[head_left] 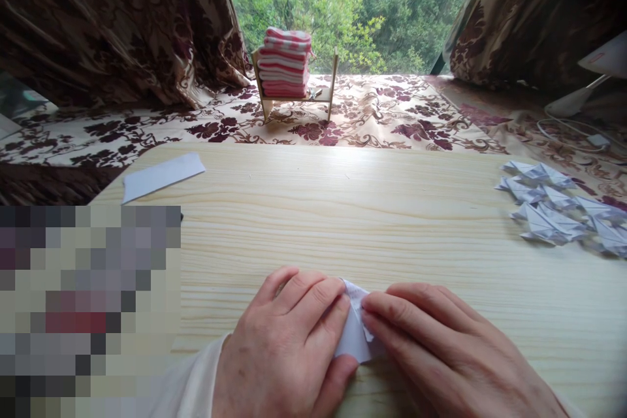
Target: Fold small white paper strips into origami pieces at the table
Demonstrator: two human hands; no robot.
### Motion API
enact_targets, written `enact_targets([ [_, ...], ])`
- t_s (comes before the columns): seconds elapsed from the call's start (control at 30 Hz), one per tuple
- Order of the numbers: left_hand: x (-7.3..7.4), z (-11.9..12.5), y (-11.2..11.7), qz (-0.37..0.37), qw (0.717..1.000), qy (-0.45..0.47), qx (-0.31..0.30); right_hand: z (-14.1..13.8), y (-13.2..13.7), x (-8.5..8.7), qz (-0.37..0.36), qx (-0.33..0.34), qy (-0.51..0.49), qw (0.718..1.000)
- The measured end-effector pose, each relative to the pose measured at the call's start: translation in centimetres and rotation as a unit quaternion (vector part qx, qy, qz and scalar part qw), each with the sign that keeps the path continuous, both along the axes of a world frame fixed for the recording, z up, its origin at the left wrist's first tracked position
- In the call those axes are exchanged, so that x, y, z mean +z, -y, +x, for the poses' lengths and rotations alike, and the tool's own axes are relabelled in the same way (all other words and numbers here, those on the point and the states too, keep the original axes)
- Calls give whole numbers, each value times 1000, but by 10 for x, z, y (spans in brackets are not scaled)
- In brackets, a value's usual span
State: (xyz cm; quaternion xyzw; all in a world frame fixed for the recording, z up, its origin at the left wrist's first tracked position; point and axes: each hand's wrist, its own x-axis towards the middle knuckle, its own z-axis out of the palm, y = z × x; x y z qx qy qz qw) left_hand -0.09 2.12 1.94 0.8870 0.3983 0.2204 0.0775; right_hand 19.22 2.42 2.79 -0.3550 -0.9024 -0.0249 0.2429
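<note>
Head view: a pale wood-grain surface (333,222) spreads across the lower half, with dark patterned curtains (122,26) behind it, drawn apart before a window (304,13) full of greenery, and a floral cloth (431,117) lying beneath the glass. Low in the middle, the left hand (287,333) curves inward, fingers side by side; the right hand (441,339) slants in opposite, fingers gathered. On the floral cloth, a small wooden stand (334,75) carries a stack of pink-and-white fabric (284,68), its end posts seemingly there to contain the pile. At far right, pointed paper shapes (546,222) cluster together, perhaps set aside to leave room. At far left lies a flat paper strip (164,176). Smallest, a folded white paper (351,339) sits between both hands: the left one's fingers and thumb hold its left part, likely steadying it, while right fingertips touch the other side; whether they pinch, I cannot tell.
</note>
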Motion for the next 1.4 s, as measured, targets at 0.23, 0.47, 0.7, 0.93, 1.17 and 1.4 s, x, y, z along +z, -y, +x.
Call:
enact_targets([
  [0.23,4,1,0,-2,1000,-3,0,0,5,-5,-23,-7,-2,1000],
  [0.47,2,-1,-6,8,997,74,1,3,5,-9,-14,7,29,999],
  [0.7,-1,-2,-9,34,992,114,28,1,8,-13,-30,-4,34,999],
  [0.93,-9,0,-7,42,998,43,8,2,11,-11,-42,0,44,998],
  [1.17,-6,1,-8,43,999,27,4,3,10,-14,-53,8,43,998],
  [1.4,-4,2,-10,8,1000,-5,-2,2,12,-13,-35,-1,48,998],
])
